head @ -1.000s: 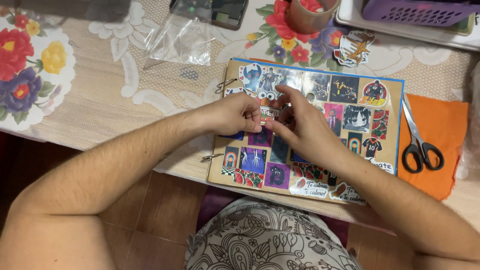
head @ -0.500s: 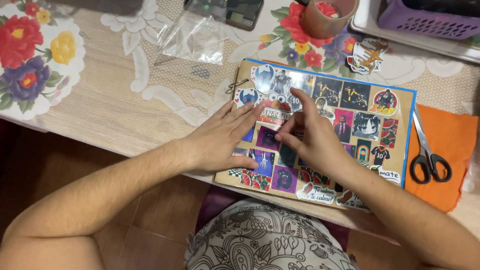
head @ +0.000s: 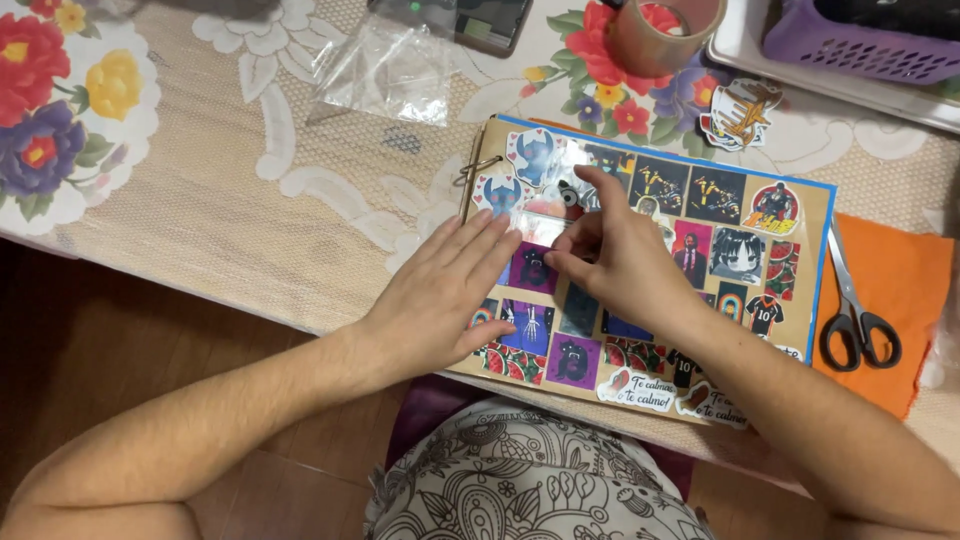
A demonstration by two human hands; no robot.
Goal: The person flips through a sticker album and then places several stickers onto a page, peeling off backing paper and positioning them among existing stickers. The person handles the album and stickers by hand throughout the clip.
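Observation:
A brown cardboard page (head: 800,225) with a blue edge lies on the table, covered in several colourful stickers and held by metal rings (head: 478,168) at its left side. My left hand (head: 445,295) lies flat on the page's left part, fingers together and stretched out. My right hand (head: 615,255) rests on the middle of the page, its fingertips pressing a shiny strip of clear tape (head: 545,228) down onto the stickers. The tape runs between the two hands.
Black-handled scissors (head: 855,315) lie on an orange cloth (head: 905,290) to the right. Behind the page are a tape roll (head: 655,35), a loose sticker (head: 740,112), a clear plastic bag (head: 385,70), a dark phone (head: 490,20) and a purple basket (head: 860,40) in a white tray.
Both hands were pinching something small above the page; now the left hand lies flat and the right hand's fingers press the tape down. The view has shifted slightly.

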